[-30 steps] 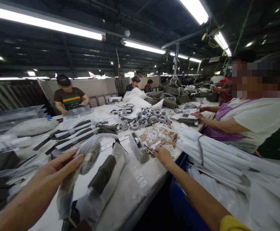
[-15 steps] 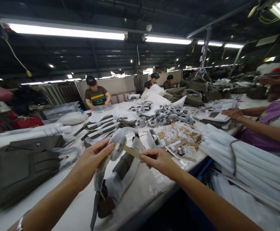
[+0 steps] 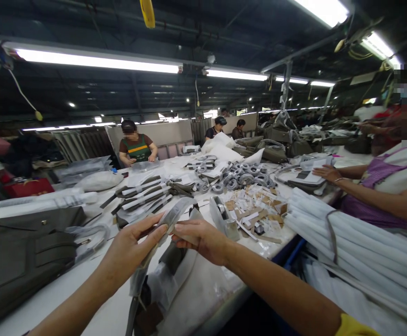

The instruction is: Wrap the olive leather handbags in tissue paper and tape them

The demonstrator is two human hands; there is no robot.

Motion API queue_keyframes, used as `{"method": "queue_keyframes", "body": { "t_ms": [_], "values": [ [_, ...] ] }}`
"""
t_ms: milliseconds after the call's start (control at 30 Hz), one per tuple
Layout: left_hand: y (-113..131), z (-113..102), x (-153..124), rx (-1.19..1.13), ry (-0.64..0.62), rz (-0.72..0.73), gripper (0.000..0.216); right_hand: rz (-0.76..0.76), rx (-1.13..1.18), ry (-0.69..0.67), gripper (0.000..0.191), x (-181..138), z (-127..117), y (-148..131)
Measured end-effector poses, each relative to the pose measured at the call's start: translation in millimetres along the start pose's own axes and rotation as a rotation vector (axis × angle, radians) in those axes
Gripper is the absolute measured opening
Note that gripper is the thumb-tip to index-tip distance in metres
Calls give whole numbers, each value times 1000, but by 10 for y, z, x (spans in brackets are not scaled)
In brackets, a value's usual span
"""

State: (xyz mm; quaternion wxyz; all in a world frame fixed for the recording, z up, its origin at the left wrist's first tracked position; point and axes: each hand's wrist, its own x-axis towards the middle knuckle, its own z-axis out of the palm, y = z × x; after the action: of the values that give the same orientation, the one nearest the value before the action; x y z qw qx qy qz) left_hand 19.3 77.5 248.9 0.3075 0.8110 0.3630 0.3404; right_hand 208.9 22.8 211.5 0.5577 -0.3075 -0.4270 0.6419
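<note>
My left hand [image 3: 133,249] pinches a clear plastic sleeve [image 3: 170,219] that holds a rolled strap, lifted above the white table [image 3: 84,303]. My right hand [image 3: 198,238] meets it from the right, fingers closed on the sleeve's edge and on a tan paper tag that is mostly hidden. Below the hands lies a dark strap [image 3: 170,256] wrapped in white paper. A grey tape dispenser [image 3: 224,217] stands just right of my right hand, before a pile of tan and white tags [image 3: 255,210].
A dark green bag [image 3: 21,256] lies at the left. Long white paper rolls [image 3: 346,238] are stacked at the right table edge, beside a person in a white top. Wrapped straps [image 3: 143,191] and coiled grey straps [image 3: 241,175] fill the middle. Other people work at the far side.
My right hand took a tan tag from the pile and brought it left to the sleeve, where both hands now touch. The view swung left.
</note>
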Motion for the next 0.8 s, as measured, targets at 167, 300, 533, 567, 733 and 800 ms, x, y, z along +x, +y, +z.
{"method": "queue_keyframes", "body": {
  "t_ms": [167,300,533,567,733,800],
  "values": [
    [-34,6,3,8,30,98,42,-23,-89,129,42,-14,105,7],
    [5,44,-25,-76,105,-24,56,-61,-81,210,39,22,190,82],
    [123,35,-61,-497,90,-293,107,-72,-91,196,39,36,200,116],
    [144,31,-69,-522,74,-319,108,-68,-58,198,41,26,193,101],
    [244,26,-144,-439,94,-329,109,48,255,128,50,-65,114,44],
    [261,31,-174,-364,116,-317,105,80,334,99,42,-100,82,73]
  ]
}}
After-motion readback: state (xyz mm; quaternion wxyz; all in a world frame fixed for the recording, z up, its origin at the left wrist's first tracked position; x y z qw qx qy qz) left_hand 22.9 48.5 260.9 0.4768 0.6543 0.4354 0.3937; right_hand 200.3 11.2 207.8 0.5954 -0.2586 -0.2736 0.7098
